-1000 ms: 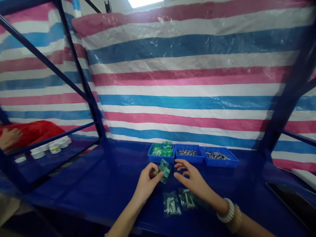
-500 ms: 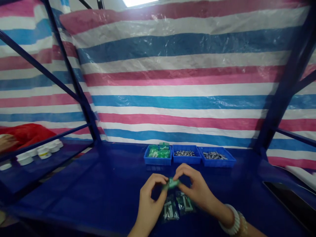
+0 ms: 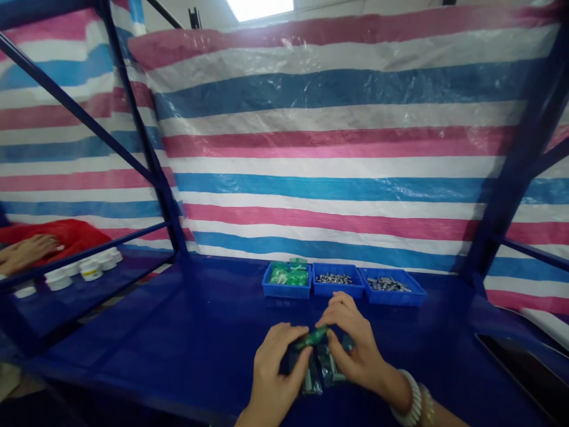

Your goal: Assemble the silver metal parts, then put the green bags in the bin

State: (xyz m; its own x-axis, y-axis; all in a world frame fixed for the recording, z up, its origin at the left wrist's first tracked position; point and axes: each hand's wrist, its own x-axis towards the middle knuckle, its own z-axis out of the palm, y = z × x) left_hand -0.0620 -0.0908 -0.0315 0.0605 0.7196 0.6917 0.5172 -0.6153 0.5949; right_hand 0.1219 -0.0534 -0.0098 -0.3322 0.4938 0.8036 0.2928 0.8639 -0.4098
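Pinched between both hands is a small green plastic packet (image 3: 315, 337), seen nearly edge-on; its contents cannot be made out. My left hand (image 3: 276, 370) grips the near left end between thumb and fingers. At the other end, thumb and fingertips of my right hand (image 3: 354, 344) close on it. Below the hands, on the blue table, lie a clear bag (image 3: 312, 382) with pale and metal pieces and a second similar bag (image 3: 329, 367), partly covered by my right hand.
Beyond the hands stand three blue trays: one of green packets (image 3: 288, 275), one of small metal parts (image 3: 334, 279), one of longer metal pieces (image 3: 388, 284). A black flat device (image 3: 520, 373) lies right. Past the left frame are white jars (image 3: 91, 270) and another person's hand (image 3: 29, 252).
The green packet has been turned from its broad face to nearly edge-on. Both hands still hold it. The view has shifted slightly, and the other person's hand shows more at left.
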